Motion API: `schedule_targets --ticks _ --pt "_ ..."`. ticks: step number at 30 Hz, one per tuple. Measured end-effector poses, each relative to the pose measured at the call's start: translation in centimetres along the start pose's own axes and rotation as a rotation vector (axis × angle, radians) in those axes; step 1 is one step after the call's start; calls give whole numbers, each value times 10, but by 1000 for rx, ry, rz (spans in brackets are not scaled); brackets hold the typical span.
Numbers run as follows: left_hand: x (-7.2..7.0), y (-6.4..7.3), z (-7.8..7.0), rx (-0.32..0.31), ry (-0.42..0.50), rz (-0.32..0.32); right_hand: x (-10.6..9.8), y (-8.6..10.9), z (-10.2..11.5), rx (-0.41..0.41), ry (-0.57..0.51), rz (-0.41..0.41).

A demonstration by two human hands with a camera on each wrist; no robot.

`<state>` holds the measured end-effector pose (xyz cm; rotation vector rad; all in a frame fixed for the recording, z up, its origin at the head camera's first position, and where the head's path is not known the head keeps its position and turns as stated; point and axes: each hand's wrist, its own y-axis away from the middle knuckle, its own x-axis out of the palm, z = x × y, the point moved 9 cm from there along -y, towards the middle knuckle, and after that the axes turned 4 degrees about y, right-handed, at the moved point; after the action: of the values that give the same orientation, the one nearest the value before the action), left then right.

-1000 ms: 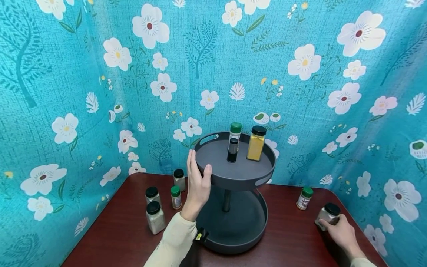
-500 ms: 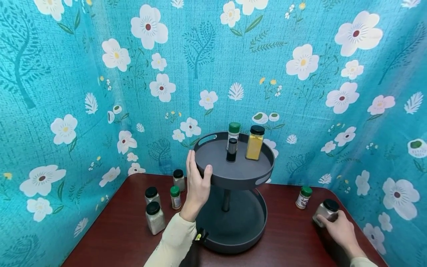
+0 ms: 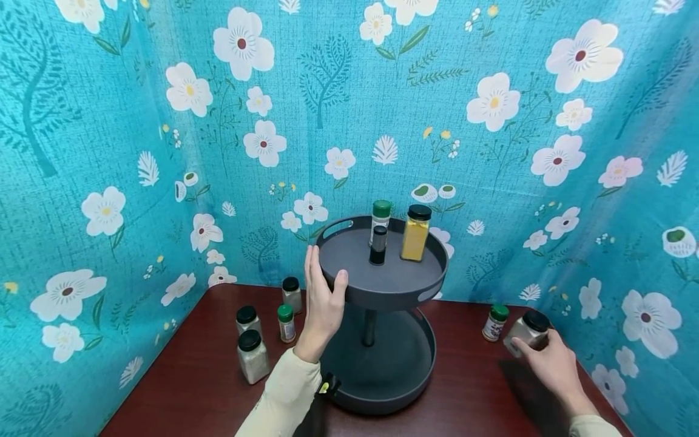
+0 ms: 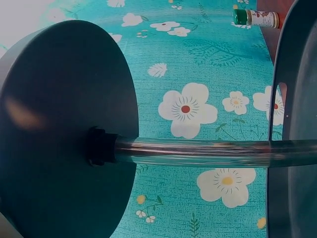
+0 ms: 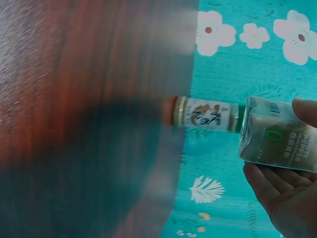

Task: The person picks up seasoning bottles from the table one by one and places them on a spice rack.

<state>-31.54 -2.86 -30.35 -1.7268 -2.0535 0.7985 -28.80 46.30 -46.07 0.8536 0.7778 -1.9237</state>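
My right hand grips a square white pepper jar with a black lid, tilted and held above the table at the right. In the right wrist view the thumb and fingers clasp the jar from opposite sides. My left hand rests with straight fingers against the left rim of a dark two-tier round rack. On its upper tier stand a yellow spice jar, a green-capped bottle and a small black bottle. Nothing stands on the visible part of the lower tier.
A green-capped spice bottle stands just left of the held jar. On the left side of the red-brown table are several jars, among them a black-lidded jar and a green-capped bottle. A floral curtain encloses the back and sides.
My right hand has lifted the white pepper jar off the table and moved it slightly left and up, tilting it. The left hand stays against the rack.
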Motion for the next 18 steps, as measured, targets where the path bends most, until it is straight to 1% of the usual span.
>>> schedule_targets --ticks 5,11,18 --pt "0 1 -2 8 -11 4 -9 4 17 -40 -6 -24" --pt "2 2 -2 6 -8 9 -16 8 33 -67 -8 -45" --pt "3 2 -1 23 -18 5 -23 13 52 -143 -14 -87"
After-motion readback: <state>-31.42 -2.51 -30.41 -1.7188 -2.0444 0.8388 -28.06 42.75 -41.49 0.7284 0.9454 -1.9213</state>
